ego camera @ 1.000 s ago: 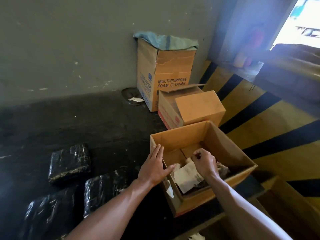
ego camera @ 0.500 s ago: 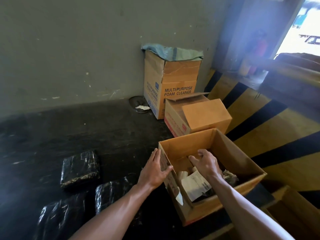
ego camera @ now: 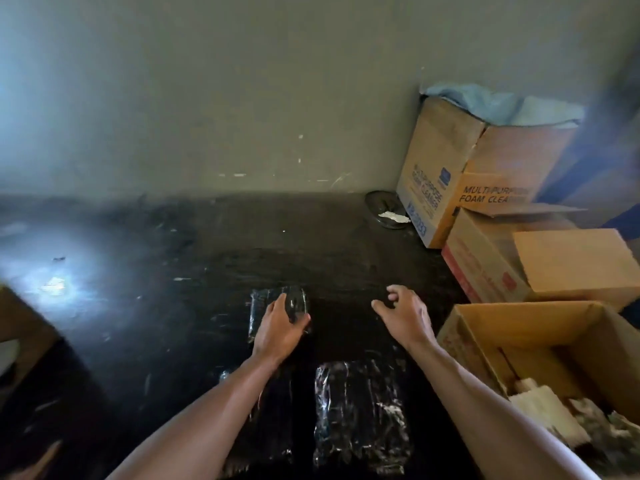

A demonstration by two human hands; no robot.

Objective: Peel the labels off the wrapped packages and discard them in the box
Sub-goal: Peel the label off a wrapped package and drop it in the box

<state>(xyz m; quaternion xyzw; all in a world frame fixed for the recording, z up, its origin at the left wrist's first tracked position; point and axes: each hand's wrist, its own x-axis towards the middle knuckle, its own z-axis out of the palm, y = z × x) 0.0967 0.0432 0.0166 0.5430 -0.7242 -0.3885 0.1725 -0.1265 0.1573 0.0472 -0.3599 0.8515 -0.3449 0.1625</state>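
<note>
Forearms reach in from the near edge of the dark, scuffed floor (ego camera: 156,306), both bare. Nearest the viewer, a black package wrapped in glossy clear film (ego camera: 362,415) lies flat on the floor between the two arms, with a second film-wrapped black package (ego camera: 270,427) just beside it on its left, partly hidden under the left forearm. At the near right corner of the floor stands an open brown cardboard box (ego camera: 526,317), holding crumpled white paper labels (ego camera: 547,410) and other scraps in its bottom. Farther out, the left hand (ego camera: 278,329) lies palm down on a third, smaller black film-wrapped package (ego camera: 277,299), fingers spread over its top and not curled round it. The right hand (ego camera: 405,315) hovers above bare floor between that package and the open box, empty, its fingers loosely bent and touching nothing. Beyond the open box sits a closed brown carton with red print (ego camera: 485,268) and a raised flap, and behind that a tall carton printed "MULTI-PURPOSE FOAM CLEANER" (ego camera: 446,168), topped with a pale blue cloth (ego camera: 502,105). Just left of the tall carton, against the grey wall (ego camera: 242,98), a round dark dish (ego camera: 384,206) holds a white scrap. The picture is blurred at its edges.
</note>
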